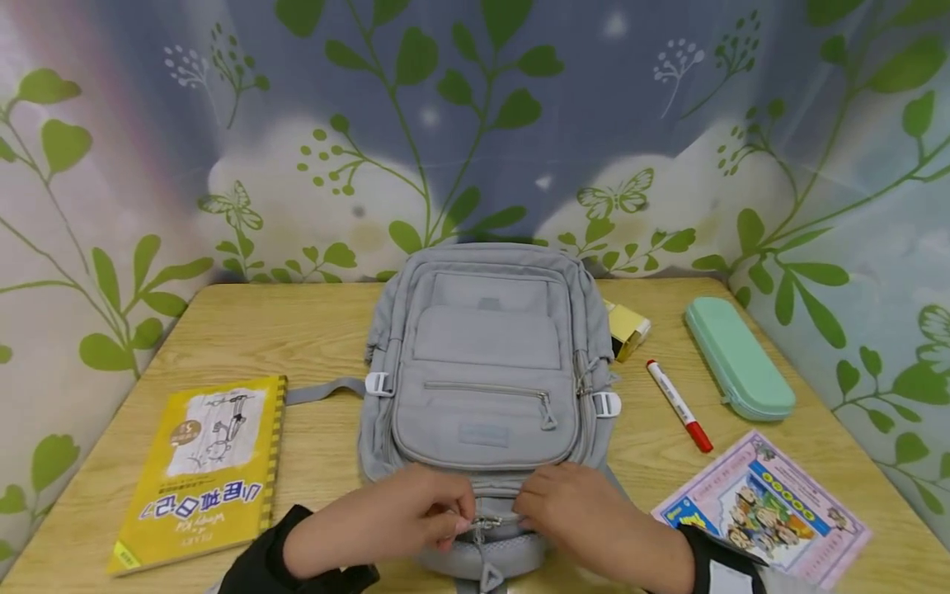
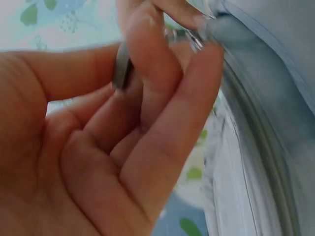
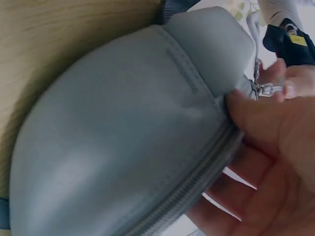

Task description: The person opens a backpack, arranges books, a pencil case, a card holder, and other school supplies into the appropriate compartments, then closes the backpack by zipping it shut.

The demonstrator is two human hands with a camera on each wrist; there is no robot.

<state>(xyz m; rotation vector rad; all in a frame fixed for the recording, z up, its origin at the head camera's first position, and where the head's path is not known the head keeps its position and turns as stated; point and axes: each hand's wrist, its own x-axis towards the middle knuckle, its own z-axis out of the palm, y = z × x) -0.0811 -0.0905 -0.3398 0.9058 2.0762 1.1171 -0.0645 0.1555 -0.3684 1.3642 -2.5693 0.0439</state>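
Observation:
A grey backpack [image 1: 486, 334] lies front side up on the table, its near end between the two hands. My left hand [image 1: 393, 516] pinches a metal zipper pull [image 2: 121, 69] between thumb and curled fingers, as the left wrist view shows. A second pull with a triangular end [image 1: 490, 576] hangs at the near edge of the bag. My right hand [image 1: 594, 520] grips the fabric edge beside the zipper track [image 3: 197, 177], thumb on one side and fingers on the other. The metal zipper slider [image 3: 268, 89] sits between both hands.
To the left lies a yellow book [image 1: 200, 478]. On the right are a mint-green case [image 1: 738, 359], a red-and-white marker [image 1: 679, 404], and a pink picture sheet or booklet [image 1: 764, 507]. A small yellow box [image 1: 627, 327] is partly behind the bag. Patterned curtains [image 1: 475, 124] surround the table.

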